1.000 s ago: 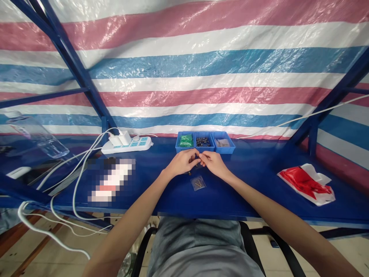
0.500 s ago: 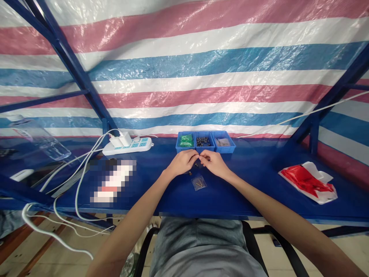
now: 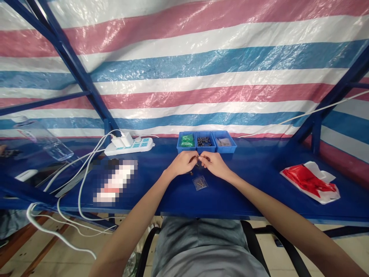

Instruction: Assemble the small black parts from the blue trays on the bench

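My left hand (image 3: 184,162) and my right hand (image 3: 213,163) meet fingertip to fingertip over the blue table, both closed in a pinch. Whatever lies between the fingers is too small to name. Just below them, partly covered by the hands, are small dark and brass-coloured pieces (image 3: 191,173). Nearer to me lies a small clear plastic bag (image 3: 200,183) with thin brass-coloured pieces in it. Behind the hands three blue bins stand in a row: one with green packets (image 3: 187,141), one with small black parts (image 3: 204,141), one with clear packets (image 3: 224,142).
A white power strip (image 3: 129,146) with plugs and white cables sits at the back left. Beyond the frame post stands a clear bottle (image 3: 47,138). A red and white plastic bag (image 3: 311,181) lies on the right. Striped sheeting (image 3: 213,77) hangs behind the table.
My hands stay together in nearly the same place, with the fingers shifting slightly. The whole view has moved a little, so things appear slightly further right.
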A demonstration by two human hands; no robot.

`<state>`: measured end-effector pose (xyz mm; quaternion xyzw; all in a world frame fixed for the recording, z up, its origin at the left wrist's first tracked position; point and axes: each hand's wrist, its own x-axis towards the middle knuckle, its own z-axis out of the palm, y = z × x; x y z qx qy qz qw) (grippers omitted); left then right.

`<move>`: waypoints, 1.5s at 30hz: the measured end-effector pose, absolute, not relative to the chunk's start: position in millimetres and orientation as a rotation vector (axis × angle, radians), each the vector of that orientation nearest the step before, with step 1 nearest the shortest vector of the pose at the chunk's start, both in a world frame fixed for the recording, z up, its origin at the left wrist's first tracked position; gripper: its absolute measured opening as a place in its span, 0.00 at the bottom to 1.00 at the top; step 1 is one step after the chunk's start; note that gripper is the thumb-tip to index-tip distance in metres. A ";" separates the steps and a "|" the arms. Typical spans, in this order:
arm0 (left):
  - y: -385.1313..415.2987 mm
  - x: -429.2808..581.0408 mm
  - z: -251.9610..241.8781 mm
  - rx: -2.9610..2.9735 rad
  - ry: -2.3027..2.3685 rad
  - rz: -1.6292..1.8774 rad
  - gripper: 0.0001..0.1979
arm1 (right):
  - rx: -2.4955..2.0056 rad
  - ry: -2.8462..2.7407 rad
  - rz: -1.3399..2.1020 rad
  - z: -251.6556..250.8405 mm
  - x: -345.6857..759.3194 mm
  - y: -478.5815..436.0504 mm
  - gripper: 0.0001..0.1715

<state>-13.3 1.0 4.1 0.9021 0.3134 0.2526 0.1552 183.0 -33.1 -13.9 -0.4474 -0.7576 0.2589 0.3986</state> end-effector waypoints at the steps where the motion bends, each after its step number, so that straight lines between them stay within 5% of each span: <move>1: 0.5 -13.4 4.1 2.587 0.898 0.721 0.10 | -1.131 -1.907 0.671 -13.4 182.9 -33.1 0.14; 14: 1.4 -11.3 1.7 2.686 0.893 0.722 0.14 | -1.090 -1.805 0.620 -9.8 181.3 -33.9 0.08; 45: 2.2 -13.4 -0.7 2.682 0.946 0.693 0.14 | -1.184 -2.006 0.412 -16.9 183.9 -30.1 0.16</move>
